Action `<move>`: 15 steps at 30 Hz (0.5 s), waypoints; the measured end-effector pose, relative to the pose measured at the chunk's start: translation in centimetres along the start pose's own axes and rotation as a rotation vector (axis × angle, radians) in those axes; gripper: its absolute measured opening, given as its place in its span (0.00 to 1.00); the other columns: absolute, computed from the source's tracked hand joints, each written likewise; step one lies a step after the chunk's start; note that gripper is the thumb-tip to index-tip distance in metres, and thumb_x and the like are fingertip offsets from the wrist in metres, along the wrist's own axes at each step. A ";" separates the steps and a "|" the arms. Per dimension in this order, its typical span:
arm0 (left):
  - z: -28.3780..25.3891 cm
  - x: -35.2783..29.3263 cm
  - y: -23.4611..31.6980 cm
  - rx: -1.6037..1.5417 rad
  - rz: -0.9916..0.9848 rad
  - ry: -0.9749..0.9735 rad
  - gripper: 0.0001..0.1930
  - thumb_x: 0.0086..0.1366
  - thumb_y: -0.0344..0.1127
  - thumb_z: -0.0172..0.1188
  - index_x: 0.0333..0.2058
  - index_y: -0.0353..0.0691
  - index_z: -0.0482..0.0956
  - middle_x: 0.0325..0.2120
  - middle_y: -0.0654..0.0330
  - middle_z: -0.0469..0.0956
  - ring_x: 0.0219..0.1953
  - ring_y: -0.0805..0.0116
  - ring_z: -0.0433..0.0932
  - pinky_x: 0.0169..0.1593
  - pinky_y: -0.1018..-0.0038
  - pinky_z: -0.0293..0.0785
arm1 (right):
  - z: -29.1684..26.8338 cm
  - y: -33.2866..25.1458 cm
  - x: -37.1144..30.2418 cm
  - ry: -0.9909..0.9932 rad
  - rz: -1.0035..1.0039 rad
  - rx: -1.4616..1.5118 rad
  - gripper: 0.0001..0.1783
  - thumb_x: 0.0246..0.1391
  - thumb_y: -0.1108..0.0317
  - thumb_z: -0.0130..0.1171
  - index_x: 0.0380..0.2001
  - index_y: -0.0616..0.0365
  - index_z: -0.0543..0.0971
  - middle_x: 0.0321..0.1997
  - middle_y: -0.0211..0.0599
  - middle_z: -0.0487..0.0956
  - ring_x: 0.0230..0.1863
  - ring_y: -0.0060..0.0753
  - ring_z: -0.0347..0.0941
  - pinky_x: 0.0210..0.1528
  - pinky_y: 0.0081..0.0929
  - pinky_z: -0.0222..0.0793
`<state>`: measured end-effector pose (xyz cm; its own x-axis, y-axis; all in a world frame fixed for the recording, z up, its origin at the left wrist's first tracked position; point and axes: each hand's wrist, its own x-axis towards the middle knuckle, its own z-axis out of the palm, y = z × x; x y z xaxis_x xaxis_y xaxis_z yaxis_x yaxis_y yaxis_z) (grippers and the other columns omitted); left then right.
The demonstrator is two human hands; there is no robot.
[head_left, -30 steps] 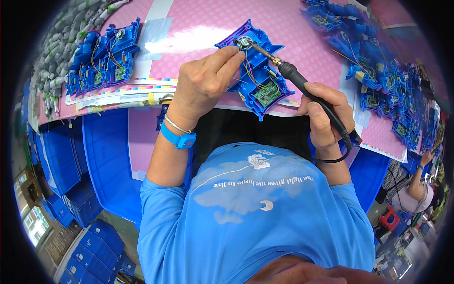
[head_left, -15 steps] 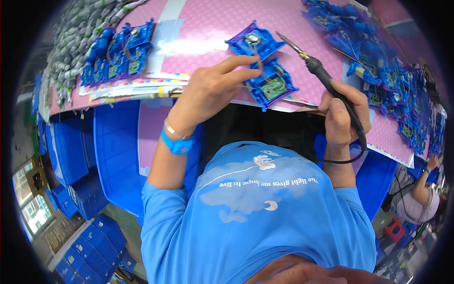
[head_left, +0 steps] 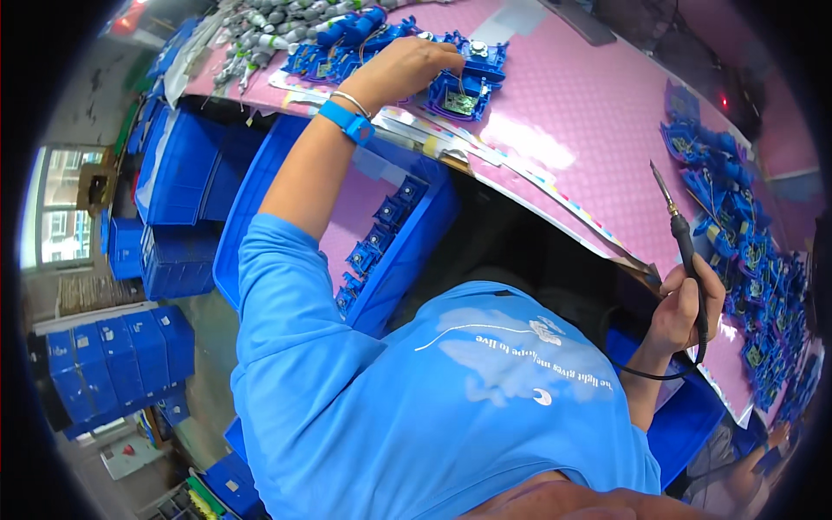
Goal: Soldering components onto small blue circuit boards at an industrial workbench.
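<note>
My right hand (head_left: 686, 305) grips a soldering iron (head_left: 681, 230) like a pen. Its bare metal tip points up and away, over the pink tabletop. My left hand (head_left: 414, 68) reaches to the far left, fingers closed at the middle of an opened blue plastic housing (head_left: 484, 59). In the nearer half of that housing sits a green circuit board (head_left: 459, 103), and thin wires run between the halves. What exactly the fingertips pinch is partly hidden by the hand. More blue housings (head_left: 319, 66) lie in a row just left of it.
Grey cable bundles (head_left: 273, 24) are heaped at the far left of the pink table (head_left: 572, 113). Many wired blue housings (head_left: 737, 234) pile up on the right. Below the table's edge, a blue bin (head_left: 251, 208) holds small blue parts. The iron's black cord (head_left: 650, 374) loops by my right wrist.
My left hand has carried the opened housing leftward from the middle of the table to beside the row. The view has turned left. My right hand still holds the iron.
</note>
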<state>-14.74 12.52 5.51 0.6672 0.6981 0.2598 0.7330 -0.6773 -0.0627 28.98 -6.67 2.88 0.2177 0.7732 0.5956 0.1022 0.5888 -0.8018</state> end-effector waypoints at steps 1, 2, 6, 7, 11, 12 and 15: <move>-0.1 -0.4 -0.7 0.007 -0.005 0.009 0.14 0.61 0.24 0.55 0.42 0.44 0.84 0.38 0.55 0.83 0.40 0.52 0.83 0.46 0.59 0.79 | 0.2 -0.1 0.0 -0.005 -0.011 0.004 0.19 0.58 0.74 0.53 0.50 0.75 0.78 0.24 0.41 0.75 0.25 0.25 0.69 0.29 0.20 0.65; -0.1 -0.8 -1.4 0.008 -0.005 -0.010 0.14 0.60 0.24 0.55 0.41 0.44 0.84 0.38 0.55 0.83 0.40 0.52 0.83 0.46 0.59 0.79 | 0.3 -0.3 -0.1 -0.016 -0.025 0.005 0.19 0.58 0.74 0.53 0.50 0.75 0.78 0.24 0.42 0.76 0.25 0.25 0.69 0.30 0.20 0.65; -0.8 -1.5 -2.9 0.006 0.079 -0.014 0.15 0.55 0.20 0.58 0.40 0.41 0.84 0.37 0.53 0.83 0.42 0.49 0.82 0.47 0.58 0.78 | 0.6 -1.2 -0.6 0.006 -0.045 -0.046 0.18 0.57 0.75 0.54 0.48 0.76 0.78 0.26 0.44 0.77 0.25 0.25 0.70 0.30 0.20 0.66; -1.0 -2.3 -3.4 -0.054 0.048 -0.028 0.15 0.54 0.19 0.57 0.40 0.39 0.84 0.37 0.52 0.83 0.42 0.47 0.81 0.46 0.58 0.78 | 0.6 -1.5 -0.6 0.002 -0.039 -0.070 0.18 0.57 0.75 0.54 0.48 0.76 0.78 0.26 0.45 0.77 0.25 0.26 0.70 0.31 0.21 0.67; -2.4 -2.6 1.1 -0.067 -0.138 0.317 0.09 0.58 0.19 0.56 0.34 0.37 0.83 0.33 0.55 0.81 0.34 0.50 0.82 0.36 0.62 0.78 | 0.3 -1.4 -0.1 0.033 -0.037 -0.113 0.16 0.56 0.76 0.53 0.46 0.77 0.77 0.27 0.47 0.78 0.24 0.28 0.72 0.31 0.23 0.69; -2.8 -1.6 4.5 -0.093 -0.170 0.414 0.09 0.57 0.17 0.58 0.32 0.38 0.83 0.33 0.56 0.82 0.32 0.53 0.83 0.33 0.65 0.78 | 0.0 -1.1 0.0 0.056 -0.052 -0.110 0.16 0.55 0.76 0.53 0.46 0.76 0.77 0.26 0.46 0.77 0.24 0.28 0.72 0.30 0.24 0.68; -3.3 2.4 14.8 -0.301 0.051 0.462 0.10 0.55 0.15 0.59 0.33 0.35 0.83 0.34 0.54 0.81 0.30 0.59 0.84 0.31 0.66 0.79 | -1.1 -0.7 0.9 0.128 -0.066 -0.041 0.17 0.56 0.75 0.52 0.47 0.75 0.77 0.24 0.44 0.77 0.24 0.28 0.71 0.30 0.24 0.68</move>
<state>-2.75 3.44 8.43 0.5237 0.5344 0.6635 0.5859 -0.7913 0.1749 30.17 -6.65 3.87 0.3314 0.6954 0.6376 0.1597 0.6247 -0.7643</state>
